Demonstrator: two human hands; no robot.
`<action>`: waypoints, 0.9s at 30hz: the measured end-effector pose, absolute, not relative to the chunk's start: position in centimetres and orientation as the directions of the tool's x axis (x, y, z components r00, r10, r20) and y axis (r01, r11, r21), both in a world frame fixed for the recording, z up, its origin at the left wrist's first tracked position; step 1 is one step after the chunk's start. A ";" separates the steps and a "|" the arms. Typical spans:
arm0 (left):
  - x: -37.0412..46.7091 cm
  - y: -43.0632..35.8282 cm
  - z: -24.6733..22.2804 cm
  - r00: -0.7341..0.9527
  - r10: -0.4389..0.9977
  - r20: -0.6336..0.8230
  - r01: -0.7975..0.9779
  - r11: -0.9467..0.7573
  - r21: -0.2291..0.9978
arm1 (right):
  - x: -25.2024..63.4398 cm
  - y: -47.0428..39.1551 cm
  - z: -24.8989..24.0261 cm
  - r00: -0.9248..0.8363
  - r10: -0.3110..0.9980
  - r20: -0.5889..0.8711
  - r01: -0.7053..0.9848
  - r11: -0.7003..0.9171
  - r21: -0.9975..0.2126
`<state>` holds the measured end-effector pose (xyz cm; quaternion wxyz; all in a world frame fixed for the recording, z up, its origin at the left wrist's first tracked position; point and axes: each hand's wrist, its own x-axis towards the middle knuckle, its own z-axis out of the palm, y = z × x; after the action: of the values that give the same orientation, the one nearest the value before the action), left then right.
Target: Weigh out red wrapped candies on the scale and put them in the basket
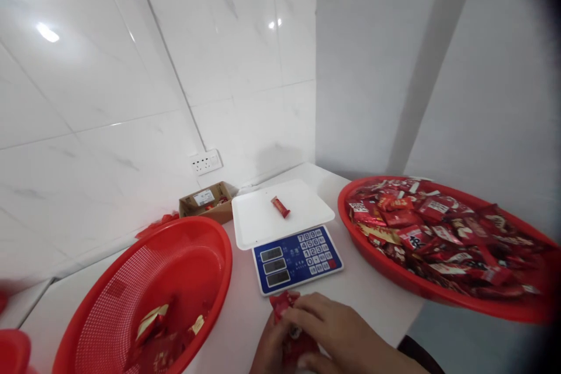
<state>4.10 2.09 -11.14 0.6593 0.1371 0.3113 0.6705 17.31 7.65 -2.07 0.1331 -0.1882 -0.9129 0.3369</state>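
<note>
While both hands (337, 327) hold it, red packet (301, 343), long axis toward scale (291, 263)

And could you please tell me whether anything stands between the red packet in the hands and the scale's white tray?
Nothing visible blocks the red packet, held by the left hand and right hand; only the scale's blue panel lies between it and the white tray. A small wrapped bar lies on the tray.
</note>
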 end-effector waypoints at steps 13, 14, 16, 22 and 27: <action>3.9 2.6 -13.0 -0.085 0.977 -0.197 -0.830 0.040 0.556 | 15.8 10.8 -5.8 -0.749 0.657 0.084 0.175 0.318 -0.932; 3.8 2.6 -13.1 -0.077 0.976 -0.202 -0.835 0.047 0.548 | 15.3 11.5 -5.5 -0.721 0.690 0.070 0.158 0.262 -0.952; 3.6 2.6 -13.4 -0.060 0.970 -0.237 -0.842 0.078 0.534 | 13.9 13.4 -4.8 -0.656 0.753 0.052 0.112 0.166 -0.980; 3.2 2.5 -13.5 -0.044 0.959 -0.281 -0.784 0.141 0.604 | 10.9 17.1 -2.8 -0.548 0.807 0.221 0.039 0.288 -0.957; 3.9 2.7 -13.1 -0.048 0.979 -0.198 -0.701 0.108 0.705 | 13.5 14.8 -3.8 -0.788 0.614 0.053 0.276 0.429 -0.860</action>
<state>3.93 2.70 -13.09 0.6598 0.2016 0.3448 0.6366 13.46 14.80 -3.84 0.1829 -0.2696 -0.8252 0.4614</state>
